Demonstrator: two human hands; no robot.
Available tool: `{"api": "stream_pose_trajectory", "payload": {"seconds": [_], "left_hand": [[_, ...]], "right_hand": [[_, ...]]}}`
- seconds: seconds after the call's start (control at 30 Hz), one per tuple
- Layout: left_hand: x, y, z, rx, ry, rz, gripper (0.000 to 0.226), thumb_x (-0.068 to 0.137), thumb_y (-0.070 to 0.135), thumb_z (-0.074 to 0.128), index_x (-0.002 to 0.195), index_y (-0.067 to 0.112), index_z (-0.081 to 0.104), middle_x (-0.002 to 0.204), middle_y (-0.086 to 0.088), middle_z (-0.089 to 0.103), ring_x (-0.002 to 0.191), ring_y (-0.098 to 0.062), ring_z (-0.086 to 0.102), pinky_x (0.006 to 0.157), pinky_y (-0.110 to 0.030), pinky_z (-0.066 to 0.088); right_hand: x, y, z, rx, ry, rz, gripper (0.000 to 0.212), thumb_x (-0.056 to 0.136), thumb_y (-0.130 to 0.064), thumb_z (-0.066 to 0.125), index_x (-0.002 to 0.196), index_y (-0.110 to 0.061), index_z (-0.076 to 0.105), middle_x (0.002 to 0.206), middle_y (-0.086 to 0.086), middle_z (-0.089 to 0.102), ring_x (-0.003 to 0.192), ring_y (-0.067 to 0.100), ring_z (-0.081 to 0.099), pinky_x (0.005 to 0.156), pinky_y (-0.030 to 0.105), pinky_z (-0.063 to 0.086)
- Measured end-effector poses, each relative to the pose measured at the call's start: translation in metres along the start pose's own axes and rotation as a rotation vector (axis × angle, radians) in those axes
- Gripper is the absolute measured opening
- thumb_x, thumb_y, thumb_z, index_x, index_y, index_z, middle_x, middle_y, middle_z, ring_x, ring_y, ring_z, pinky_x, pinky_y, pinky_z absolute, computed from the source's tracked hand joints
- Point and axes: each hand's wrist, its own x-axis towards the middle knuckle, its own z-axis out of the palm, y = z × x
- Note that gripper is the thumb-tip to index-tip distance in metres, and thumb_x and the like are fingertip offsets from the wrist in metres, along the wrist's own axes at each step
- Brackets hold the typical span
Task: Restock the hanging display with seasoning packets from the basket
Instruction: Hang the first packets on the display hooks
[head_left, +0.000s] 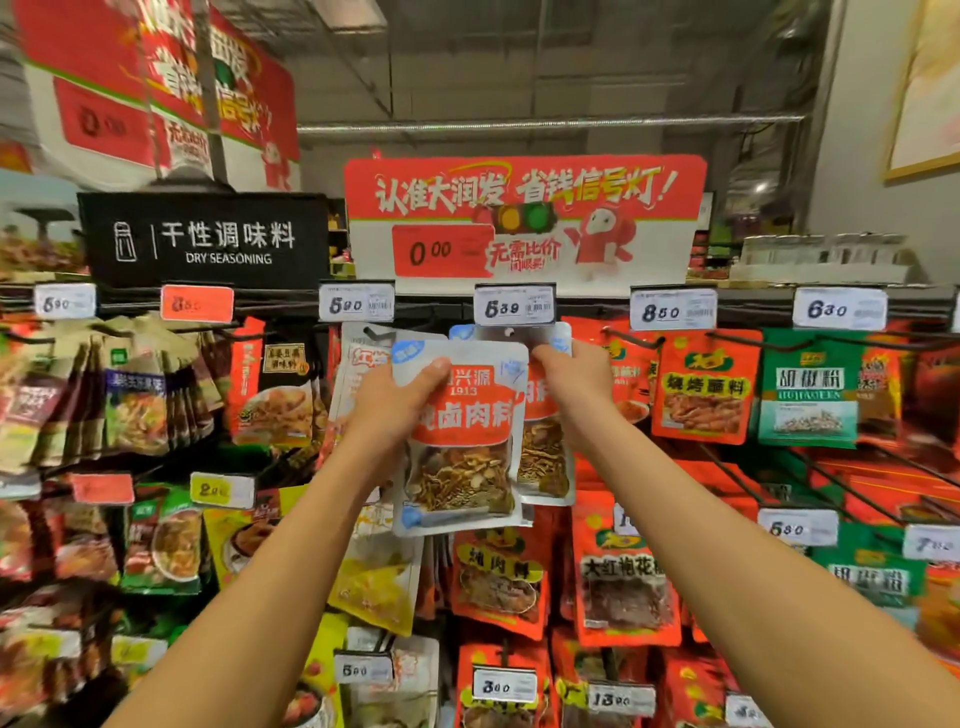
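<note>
Seasoning packet (460, 436) pinched in left hand (395, 410); right hand (574, 387) grips hung packets (545, 415) at two o'clock. Hanging step: hole must meet hook.

Glossy plastic film, part clear over dried spices, covers the packet (460, 431) held in the left hand (387, 410). Packets (704, 387) hanging to the right are shiny red and green plastic. Hooks (631, 335) are dark metal wire. Price tags (514, 306) are white printed paper in clear plastic holders. The banner (524, 213) is matt red-and-white card; the sign (205, 239) matt black.
</note>
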Motion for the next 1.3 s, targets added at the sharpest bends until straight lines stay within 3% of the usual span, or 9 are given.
{"api": "stream_pose_trajectory", "payload": {"seconds": [0.3,0.5,0.67,0.77,0.83,0.97,1.07,1.17,1.3], "left_hand": [[0.017,-0.011,0.008,-0.042,-0.04,0.009,0.022,0.09,0.035,0.075,0.101,0.019,0.066,0.089,0.0,0.08,0.08,-0.021,0.078,0.059,-0.029,0.06],[0.031,-0.01,0.038,-0.035,-0.04,0.004,0.019,0.09,0.034,0.075,0.094,0.017,0.069,0.081,0.0,0.079,0.073,-0.019,0.077,0.057,-0.028,0.06],[0.039,-0.013,0.054,-0.017,0.002,-0.048,0.013,0.089,0.025,0.074,0.094,0.015,0.068,0.084,-0.007,0.079,0.072,-0.021,0.077,0.061,-0.033,0.061],[0.04,-0.009,0.056,-0.037,-0.01,-0.067,0.01,0.09,0.02,0.072,0.093,0.013,0.066,0.08,-0.007,0.078,0.069,-0.022,0.077,0.054,-0.028,0.058],[0.042,-0.005,0.059,-0.004,0.002,-0.061,0.008,0.089,0.02,0.072,0.091,0.013,0.067,0.077,-0.007,0.078,0.069,-0.023,0.077,0.059,-0.032,0.06],[0.043,-0.003,0.06,0.067,0.012,-0.06,0.009,0.089,0.019,0.071,0.094,0.013,0.067,0.086,-0.011,0.078,0.075,-0.025,0.077,0.073,-0.042,0.064],[0.036,-0.004,0.058,0.059,-0.007,-0.093,0.013,0.091,0.019,0.07,0.1,0.011,0.066,0.091,-0.012,0.078,0.075,-0.023,0.077,0.072,-0.04,0.064],[0.027,-0.008,0.054,0.131,0.036,0.032,0.013,0.093,0.029,0.07,0.1,0.019,0.066,0.093,-0.004,0.077,0.081,-0.019,0.077,0.073,-0.037,0.064],[0.004,-0.028,0.038,0.273,0.041,0.091,0.014,0.095,0.039,0.064,0.106,0.032,0.058,0.099,0.011,0.068,0.075,0.0,0.072,0.058,-0.02,0.058]], "right_hand": [[0.004,0.01,-0.001,-0.014,0.043,-0.024,0.026,0.082,-0.027,0.068,0.059,-0.017,0.064,0.062,0.0,0.071,0.058,0.018,0.063,0.057,0.032,0.044],[0.007,0.014,-0.015,0.216,-0.087,0.085,0.049,0.099,-0.055,0.052,0.087,-0.011,0.071,0.084,0.011,0.077,0.08,0.028,0.075,0.074,0.042,0.059],[0.008,0.016,-0.021,-0.016,-0.093,-0.036,0.06,0.099,-0.052,0.055,0.094,0.007,0.066,0.096,0.022,0.075,0.09,0.038,0.074,0.085,0.053,0.058],[0.008,0.012,-0.022,-0.012,-0.092,-0.054,0.061,0.1,-0.049,0.055,0.104,0.011,0.065,0.098,0.024,0.074,0.091,0.041,0.072,0.085,0.054,0.057],[0.011,0.011,-0.021,-0.022,-0.071,-0.057,0.065,0.1,-0.05,0.054,0.103,0.015,0.061,0.101,0.033,0.068,0.09,0.049,0.068,0.075,0.054,0.054],[0.015,0.015,-0.02,-0.013,-0.086,-0.006,0.037,0.098,-0.05,0.055,0.088,-0.016,0.063,0.08,0.016,0.062,0.073,0.028,0.06,0.072,0.038,0.043],[0.014,0.019,-0.022,-0.038,-0.086,0.003,0.04,0.099,-0.05,0.055,0.077,-0.016,0.058,0.075,0.011,0.061,0.07,0.025,0.06,0.068,0.037,0.044],[0.006,0.016,-0.027,-0.051,-0.116,-0.024,0.045,0.099,-0.052,0.054,0.076,-0.015,0.061,0.07,0.004,0.07,0.066,0.02,0.068,0.067,0.032,0.051],[-0.019,0.031,-0.045,-0.128,-0.257,-0.062,0.024,0.089,-0.051,0.067,0.098,-0.029,0.066,0.094,-0.008,0.077,0.08,0.006,0.074,0.073,0.034,0.057]]}}
